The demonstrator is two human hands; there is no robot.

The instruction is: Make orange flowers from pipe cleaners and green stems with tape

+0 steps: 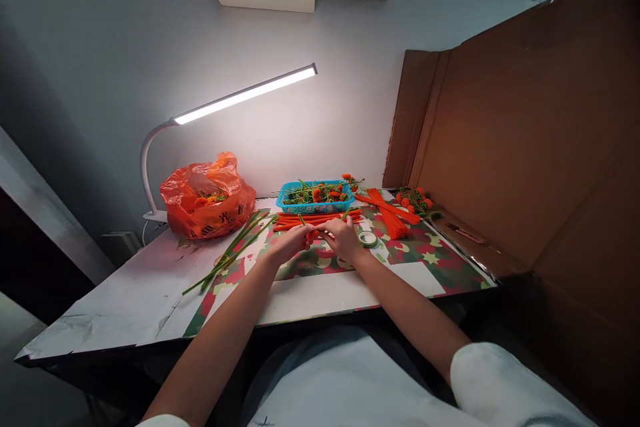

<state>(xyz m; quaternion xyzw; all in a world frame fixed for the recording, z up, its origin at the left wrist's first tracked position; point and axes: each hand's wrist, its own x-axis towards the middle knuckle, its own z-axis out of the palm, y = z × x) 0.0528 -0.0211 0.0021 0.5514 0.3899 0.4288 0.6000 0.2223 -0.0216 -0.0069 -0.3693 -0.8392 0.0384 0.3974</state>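
Observation:
Over the patterned sheet, my left hand (295, 242) is closed, its fingers pinched around a small orange-red piece (312, 235), perhaps a bent pipe cleaner. My right hand (342, 239), also closed, meets it there, fingertips on the same piece. A short green tip pokes up by each hand; I cannot tell whether either is held. Just behind the hands lies a row of orange-red pipe cleaners (290, 220). A roll of green tape (367, 239) rests beside my right hand. Farther right, more orange-red pipe cleaners (393, 215) lie crossed in bundles.
A blue basket (293, 207) at the back holds orange flowers with green stems. Left of it sits an orange plastic bag (210, 203) with flowers inside. Long green stems (227, 257) lie at left. A lit lamp (245, 95) overhangs the table; cardboard (500, 133) walls the right.

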